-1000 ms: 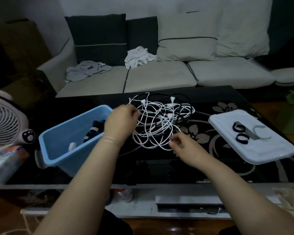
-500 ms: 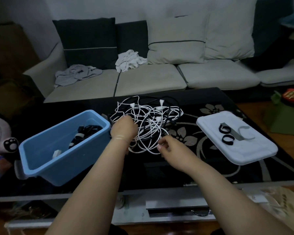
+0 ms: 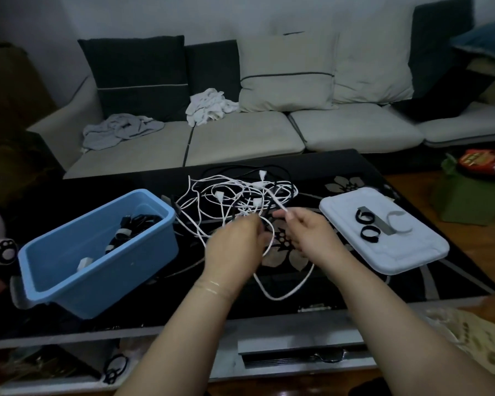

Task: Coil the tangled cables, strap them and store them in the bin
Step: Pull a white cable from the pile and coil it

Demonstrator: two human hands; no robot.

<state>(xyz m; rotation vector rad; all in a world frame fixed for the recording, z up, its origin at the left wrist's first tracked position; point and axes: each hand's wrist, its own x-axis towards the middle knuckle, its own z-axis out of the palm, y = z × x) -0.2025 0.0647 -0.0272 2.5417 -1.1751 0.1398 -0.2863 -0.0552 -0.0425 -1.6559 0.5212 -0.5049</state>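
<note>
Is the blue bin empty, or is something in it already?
Not empty. The bin stands open on the table, its white lid lying apart, and holds dark bundled cables with a small white piece.

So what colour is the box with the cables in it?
Light blue. The bin shows clearly in the head view, at the left of the table.
</note>
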